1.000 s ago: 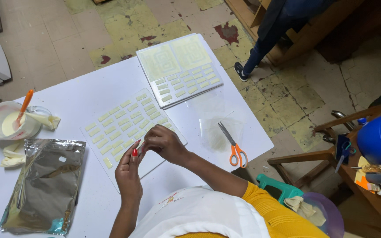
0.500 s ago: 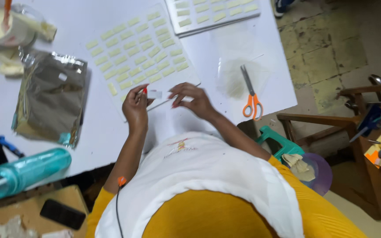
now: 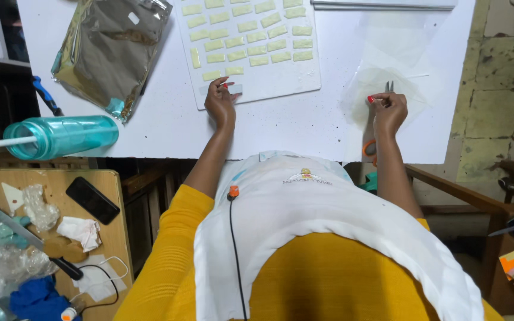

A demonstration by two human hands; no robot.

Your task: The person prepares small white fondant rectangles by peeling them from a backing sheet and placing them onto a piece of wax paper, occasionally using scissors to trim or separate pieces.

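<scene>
Left hand [image 3: 220, 102] rested at near edge of white sheet [image 3: 304, 77], fingertips pinched on small clear strip [image 3: 221, 90], likely kept steady for placing; rows of pale yellow tabs [image 3: 246, 32] laid just beyond; right hand [image 3: 389, 110] closed around scissors [image 3: 371, 142], blades pointed far, orange handle hidden partly under wrist, above clear film [image 3: 388, 89] on right of worktop [image 3: 120, 134]; silver foil bag [image 3: 111, 50] seen far left; teal bottle [image 3: 60, 137] laid at worktop's left edge; nothing placed between hands.
</scene>
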